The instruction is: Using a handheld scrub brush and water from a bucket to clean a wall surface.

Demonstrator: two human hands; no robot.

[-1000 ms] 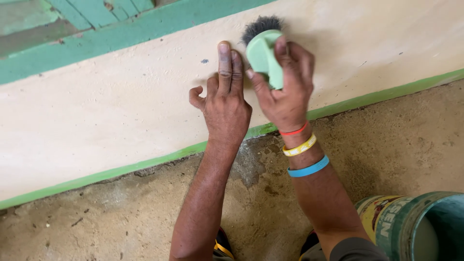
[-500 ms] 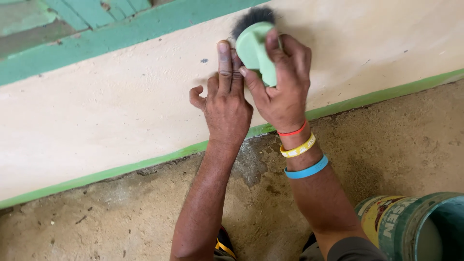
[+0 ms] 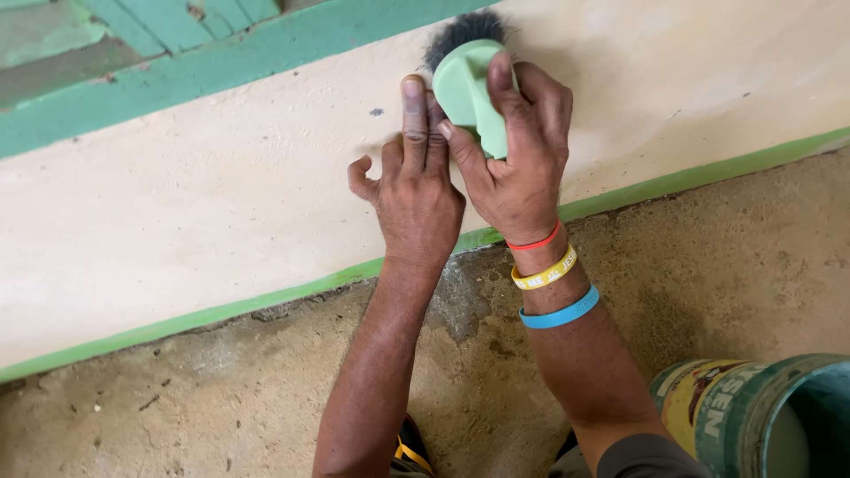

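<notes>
Carefully, right hand (image 3: pixel 518 164) fingers clench the brush (image 3: pixel 467 75); left hand (image 3: pixel 416 190), at nine o'clock, rests released; keep bristles flat against the wall (image 3: pixel 204 204).

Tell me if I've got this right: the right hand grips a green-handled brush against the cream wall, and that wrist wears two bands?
Not quite. The head view shows three bands on that wrist: red, yellow and blue. The right hand does grip the green-handled brush against the cream wall.
</notes>
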